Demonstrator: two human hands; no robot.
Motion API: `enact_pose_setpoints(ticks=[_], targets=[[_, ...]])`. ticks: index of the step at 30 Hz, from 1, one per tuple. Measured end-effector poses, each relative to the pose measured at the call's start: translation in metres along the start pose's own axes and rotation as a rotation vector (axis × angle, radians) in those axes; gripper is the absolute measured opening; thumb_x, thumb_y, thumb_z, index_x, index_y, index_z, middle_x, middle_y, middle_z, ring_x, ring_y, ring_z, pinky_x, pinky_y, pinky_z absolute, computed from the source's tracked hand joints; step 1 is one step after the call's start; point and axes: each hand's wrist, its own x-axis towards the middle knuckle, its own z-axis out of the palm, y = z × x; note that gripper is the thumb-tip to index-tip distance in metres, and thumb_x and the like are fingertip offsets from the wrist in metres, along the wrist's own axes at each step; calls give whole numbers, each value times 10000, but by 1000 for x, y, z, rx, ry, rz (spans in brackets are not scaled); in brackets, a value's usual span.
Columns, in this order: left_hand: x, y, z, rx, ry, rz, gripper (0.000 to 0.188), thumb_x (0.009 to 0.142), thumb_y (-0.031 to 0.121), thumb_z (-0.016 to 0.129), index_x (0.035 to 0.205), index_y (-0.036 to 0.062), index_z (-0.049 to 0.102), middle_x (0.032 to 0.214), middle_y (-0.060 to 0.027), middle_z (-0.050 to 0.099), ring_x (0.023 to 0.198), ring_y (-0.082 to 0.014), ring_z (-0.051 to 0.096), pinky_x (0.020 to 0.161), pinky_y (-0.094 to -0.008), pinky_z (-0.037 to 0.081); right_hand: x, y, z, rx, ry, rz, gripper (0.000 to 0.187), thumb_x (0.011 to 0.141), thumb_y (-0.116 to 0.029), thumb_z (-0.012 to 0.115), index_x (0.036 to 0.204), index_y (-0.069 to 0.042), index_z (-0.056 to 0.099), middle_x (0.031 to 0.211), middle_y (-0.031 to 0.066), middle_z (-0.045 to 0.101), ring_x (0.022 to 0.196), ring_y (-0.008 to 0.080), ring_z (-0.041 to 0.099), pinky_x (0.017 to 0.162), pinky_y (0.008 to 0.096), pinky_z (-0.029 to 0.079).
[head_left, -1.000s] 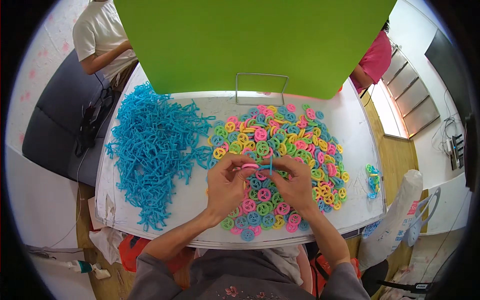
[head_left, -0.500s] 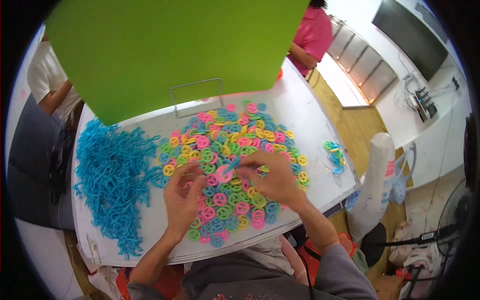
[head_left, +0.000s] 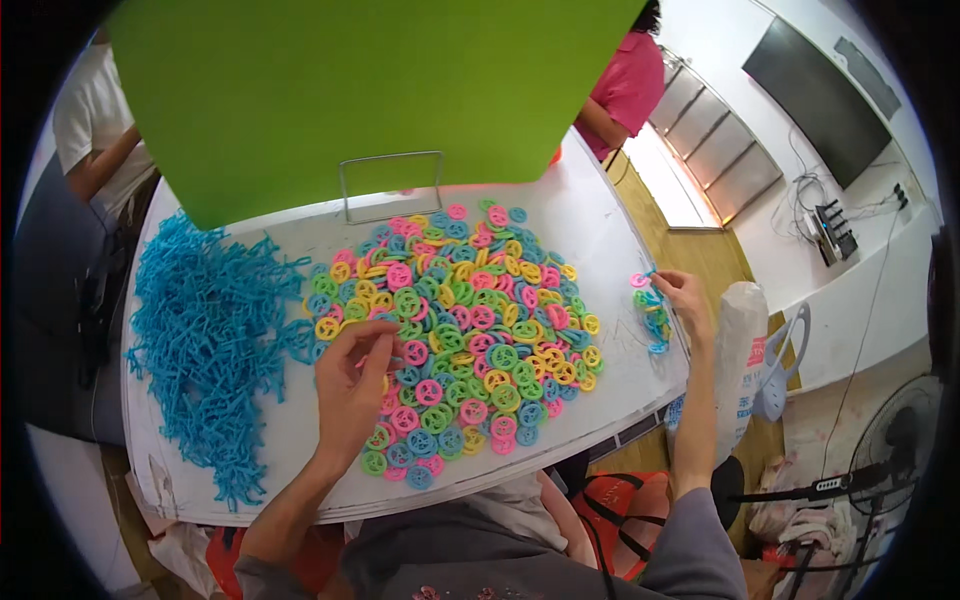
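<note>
Blue piece (head_left: pixel 650 273), long axis roughly crosswise, points left from right hand (head_left: pixel 687 298).

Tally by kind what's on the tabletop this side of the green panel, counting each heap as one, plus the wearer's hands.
Heap of blue pieces: 1
Heap of coloured wheels: 1
Small multicoloured cluster: 1
Wire frame: 1
Hands, left hand and right hand: 2
Total: 6
Single wheels and pieces overlap too much to count.
</note>
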Motion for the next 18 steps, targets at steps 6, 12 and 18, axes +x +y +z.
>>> enact_pose_setpoints(ticks=[6,12,18], targets=[[16,8,-13,136,233,141,214,922,61,542,1132,25,563,956,-50,572,837,-109,561,675,-246,490,-9,-29,19,413,-66,81,257,896,-257,645,1026,-34,653,896,42,679,676,37,549,602,188,439],[72,-21,-12,1035,102,534,290,809,64,643,1095,43,601,1038,-144,565,946,-278,546,780,-371,474,-21,-129,91,690,-175,68,383,928,-205,596,1266,-60,488,983,47,651,730,30,567,592,185,466],[98,-43,5,1060,42,483,227,746,79,694,963,32,643,909,-131,597,892,-336,527,813,-441,434,-39,-193,155,1045,-383,89,426,935,-93,547,1347,-79,440,955,45,602,674,70,551,604,191,498]])
